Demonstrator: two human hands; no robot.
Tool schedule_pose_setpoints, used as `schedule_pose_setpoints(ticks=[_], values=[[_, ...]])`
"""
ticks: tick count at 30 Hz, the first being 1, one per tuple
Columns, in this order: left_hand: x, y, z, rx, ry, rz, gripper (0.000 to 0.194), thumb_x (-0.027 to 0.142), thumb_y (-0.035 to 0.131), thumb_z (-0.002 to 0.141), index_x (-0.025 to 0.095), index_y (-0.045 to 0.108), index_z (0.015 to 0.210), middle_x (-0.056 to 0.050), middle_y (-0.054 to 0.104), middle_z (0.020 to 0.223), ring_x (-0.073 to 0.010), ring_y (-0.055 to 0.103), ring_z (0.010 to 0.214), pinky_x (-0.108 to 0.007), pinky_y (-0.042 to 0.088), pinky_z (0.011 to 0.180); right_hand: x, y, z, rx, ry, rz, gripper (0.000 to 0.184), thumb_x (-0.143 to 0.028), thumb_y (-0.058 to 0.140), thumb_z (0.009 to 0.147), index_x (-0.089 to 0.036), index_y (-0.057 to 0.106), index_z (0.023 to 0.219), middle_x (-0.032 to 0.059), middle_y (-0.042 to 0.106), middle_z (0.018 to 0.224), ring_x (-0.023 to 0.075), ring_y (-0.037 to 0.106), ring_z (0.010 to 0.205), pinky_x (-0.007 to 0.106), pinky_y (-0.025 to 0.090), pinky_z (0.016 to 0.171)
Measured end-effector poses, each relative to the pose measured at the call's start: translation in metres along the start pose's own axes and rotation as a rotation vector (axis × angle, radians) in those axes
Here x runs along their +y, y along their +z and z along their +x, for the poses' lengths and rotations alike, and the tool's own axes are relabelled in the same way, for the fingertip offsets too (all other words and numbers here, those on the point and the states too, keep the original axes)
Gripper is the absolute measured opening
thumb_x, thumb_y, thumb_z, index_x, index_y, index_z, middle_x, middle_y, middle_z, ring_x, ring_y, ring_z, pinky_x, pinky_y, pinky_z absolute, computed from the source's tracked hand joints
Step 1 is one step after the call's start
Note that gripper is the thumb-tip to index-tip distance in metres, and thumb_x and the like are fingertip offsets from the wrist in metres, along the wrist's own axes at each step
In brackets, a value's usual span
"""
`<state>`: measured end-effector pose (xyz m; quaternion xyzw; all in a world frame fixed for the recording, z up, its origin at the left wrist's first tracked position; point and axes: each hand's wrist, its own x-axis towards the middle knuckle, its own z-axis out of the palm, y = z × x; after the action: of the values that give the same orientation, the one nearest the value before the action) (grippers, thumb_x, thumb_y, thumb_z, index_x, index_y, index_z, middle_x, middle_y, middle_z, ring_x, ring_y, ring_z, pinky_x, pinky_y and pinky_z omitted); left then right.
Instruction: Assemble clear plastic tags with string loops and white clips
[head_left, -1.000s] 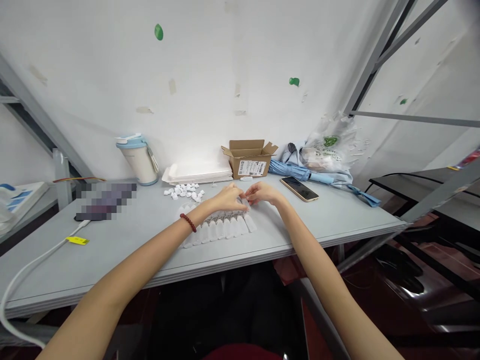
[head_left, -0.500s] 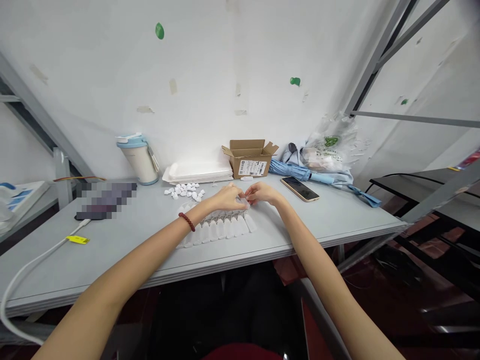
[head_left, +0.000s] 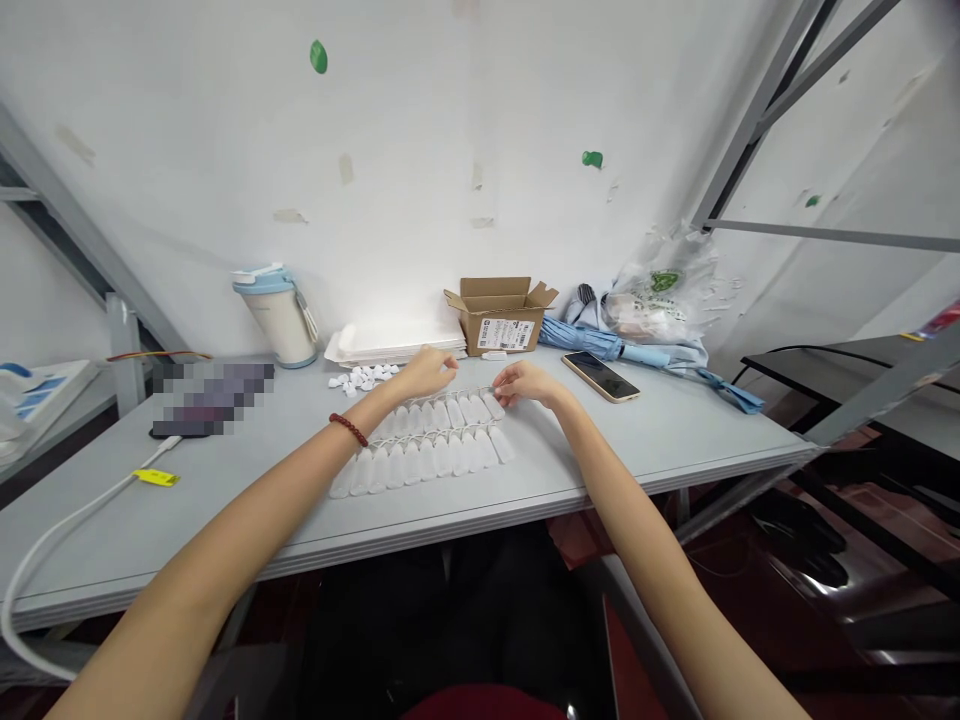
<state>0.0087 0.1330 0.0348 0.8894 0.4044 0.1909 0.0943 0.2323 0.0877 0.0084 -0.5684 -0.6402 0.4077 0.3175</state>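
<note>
Two rows of translucent white, tongue-shaped pieces with thin white cords lie on the grey table. My right hand is at the right end of the upper row, its thumb and fingers closed on the edge of the last translucent piece. My left hand, a red bead bracelet on its wrist, hovers above and behind the upper row with fingers loosely bent and apart; nothing shows in them. Just left of it is a heap of small white pieces, partly hidden by that hand.
At the back stand a blue-lidded cup, a stack of white trays and an open cardboard box. To the right lie a phone, a folded blue umbrella and a plastic bag. A white cable crosses the left side.
My left hand has moved left and back, away from my right hand, uncovering more of the upper row. My right hand has stayed almost in place.
</note>
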Motion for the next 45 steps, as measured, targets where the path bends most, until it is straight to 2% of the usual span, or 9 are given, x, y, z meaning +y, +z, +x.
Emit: schedule_pose_setpoints(ticks=[5, 9, 12, 16, 23, 31, 38, 41, 45], values=[[-0.041, -0.006, 0.002, -0.001, -0.135, 0.029, 0.032, 0.015, 0.045, 0.066, 0.017, 0.072, 0.084, -0.006, 0.074, 0.089, -0.0231, 0.065, 0.097, -0.027, 0.049, 0.086, 0.008, 0.003, 0.014, 0.211, 0.002, -0.228, 0.004, -0.015, 0.067, 0.072, -0.013, 0.064, 0.074, 0.0114, 0.069, 0.074, 0.0227, 0.067, 0.074, 0.032, 0.053, 0.066], [-0.057, 0.0, 0.001, -0.023, -0.161, 0.019, 0.037, 0.014, 0.045, 0.064, 0.018, 0.073, 0.088, -0.004, 0.074, 0.095, -0.0209, 0.065, 0.097, -0.024, 0.05, 0.086, 0.013, 0.01, 0.025, 0.469, -0.029, -0.464, 0.031, -0.014, 0.049, 0.083, -0.007, 0.058, 0.112, 0.0225, 0.057, 0.12, 0.0316, 0.051, 0.116, 0.042, 0.041, 0.095], [-0.06, 0.004, 0.001, -0.034, -0.143, 0.001, 0.04, 0.014, 0.044, 0.065, 0.018, 0.072, 0.093, -0.004, 0.073, 0.103, -0.0208, 0.064, 0.101, -0.024, 0.049, 0.09, 0.016, 0.016, 0.029, 0.494, -0.083, -0.592, 0.042, -0.013, 0.043, 0.086, -0.008, 0.049, 0.127, 0.0213, 0.042, 0.138, 0.0323, 0.035, 0.129, 0.045, 0.031, 0.104], [-0.061, 0.008, 0.003, -0.055, -0.105, -0.032, 0.044, 0.013, 0.045, 0.063, 0.017, 0.072, 0.097, -0.005, 0.071, 0.109, -0.0211, 0.062, 0.105, -0.027, 0.046, 0.095, 0.022, 0.019, 0.034, 0.495, -0.101, -0.845, 0.046, -0.022, 0.042, 0.089, -0.01, 0.043, 0.134, 0.017, 0.033, 0.148, 0.0345, 0.027, 0.133, 0.05, 0.032, 0.102], [-0.059, 0.011, 0.005, -0.071, -0.115, -0.069, 0.035, 0.012, 0.049, 0.063, 0.019, 0.074, 0.086, -0.006, 0.073, 0.101, -0.0242, 0.064, 0.102, -0.029, 0.048, 0.094, 0.029, 0.016, 0.047, 0.364, -0.189, -0.95, 0.046, -0.023, 0.037, 0.091, -0.011, 0.043, 0.136, 0.0145, 0.036, 0.147, 0.0314, 0.028, 0.134, 0.048, 0.036, 0.1], [-0.029, -0.019, -0.029, -0.051, -0.144, -0.095, 0.038, 0.015, 0.044, 0.072, 0.019, 0.073, 0.096, 0.0, 0.07, 0.11, -0.022, 0.061, 0.11, -0.028, 0.047, 0.095, 0.025, 0.017, 0.043, 0.411, -0.117, -0.912, 0.039, -0.029, 0.042, 0.092, -0.01, 0.053, 0.125, 0.0203, 0.049, 0.131, 0.0343, 0.04, 0.121, 0.045, 0.036, 0.095], [-0.022, -0.018, -0.064, 0.27, -0.153, -0.124, 0.036, 0.017, 0.042, 0.075, 0.018, 0.071, 0.098, -0.004, 0.071, 0.108, -0.0233, 0.06, 0.105, -0.036, 0.047, 0.093, 0.02, 0.016, 0.033, 0.445, -0.07, -0.819, 0.027, -0.024, 0.047, 0.091, -0.01, 0.061, 0.108, 0.0189, 0.059, 0.117, 0.0292, 0.051, 0.112, 0.038, 0.04, 0.088], [-0.024, -0.013, -0.066, 0.363, -0.162, -0.052, 0.035, 0.014, 0.043, 0.075, 0.015, 0.07, 0.097, -0.007, 0.071, 0.106, -0.0245, 0.058, 0.106, -0.04, 0.044, 0.096, 0.011, 0.02, 0.027, 0.505, -0.147, -0.725, 0.028, -0.023, 0.045, 0.091, -0.01, 0.059, 0.111, 0.0165, 0.063, 0.113, 0.0254, 0.055, 0.104, 0.035, 0.041, 0.086], [-0.018, -0.01, -0.067, 0.382, -0.109, -0.076, 0.037, 0.013, 0.044, 0.075, 0.016, 0.067, 0.104, -0.007, 0.068, 0.112, -0.0238, 0.056, 0.109, -0.039, 0.046, 0.094, -0.007, 0.035, 0.017, 0.549, -0.416, -0.376, 0.025, -0.029, 0.049, 0.087, -0.013, 0.062, 0.1, 0.0102, 0.068, 0.095, 0.0207, 0.058, 0.085, 0.031, 0.043, 0.076]])
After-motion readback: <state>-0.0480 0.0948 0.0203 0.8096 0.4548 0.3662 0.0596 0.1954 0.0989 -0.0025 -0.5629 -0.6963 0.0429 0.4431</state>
